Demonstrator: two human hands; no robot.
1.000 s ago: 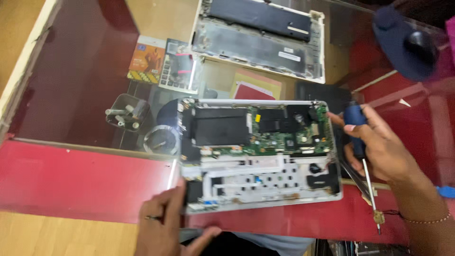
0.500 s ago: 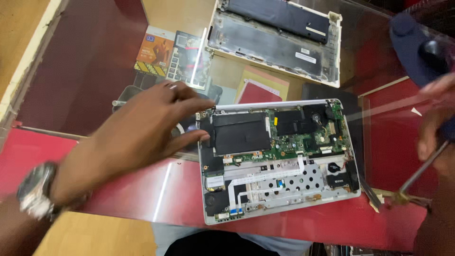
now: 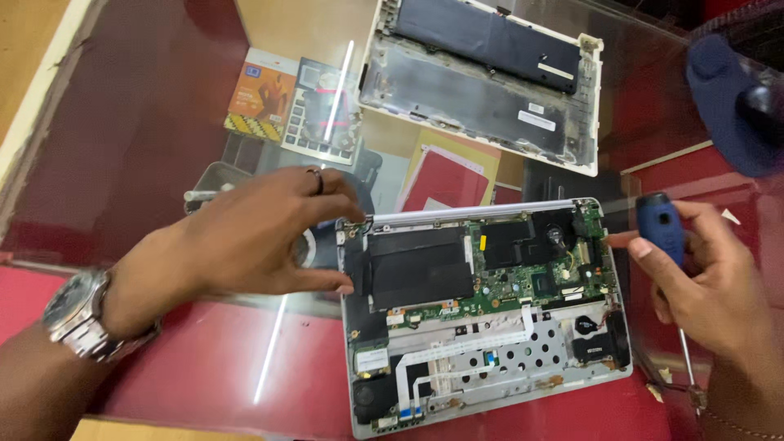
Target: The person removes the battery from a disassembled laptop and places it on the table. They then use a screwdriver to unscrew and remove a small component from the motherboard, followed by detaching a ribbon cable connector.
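A: The left hand (image 3: pixel 253 237) spreads wide, fingertips touching the far left corner of the opened laptop (image 3: pixel 482 314); hold that corner steady.

B: The right hand (image 3: pixel 706 282) grips a blue-handled screwdriver (image 3: pixel 663 237) at the laptop's right edge, tip pointing down. Keep it upright.

A: Containers?

B: The removed bottom cover (image 3: pixel 482 77) lies farther off, holding only a dark panel.

The opened laptop (image 3: pixel 482 310) is lying on the glass table (image 3: pixel 147 122) — its removed bottom cover (image 3: pixel 482 77) is sitting behind it, booklets (image 3: pixel 294 102) lying to the cover's left.
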